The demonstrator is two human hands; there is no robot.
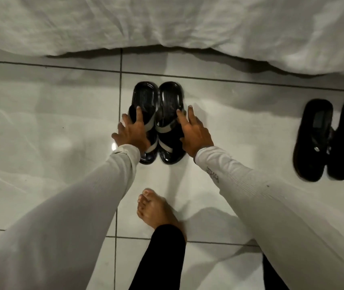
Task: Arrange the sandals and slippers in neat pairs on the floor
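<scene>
Black glossy sandals (158, 122) with grey straps stand side by side, touching, at centre frame on the white tiled floor (240, 114); the left hand (132, 132) and right hand (194, 136) rest spread on them, fingers loose, unclenched; black slippers (330, 139) sit paired at right edge

Glossy white tiled floor (41, 122) beneath rumpled white bedsheet (167, 21).

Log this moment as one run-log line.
left hand: on left sandal | right hand: on right sandal | sandals: side by side, touching | slippers: paired at right
</scene>
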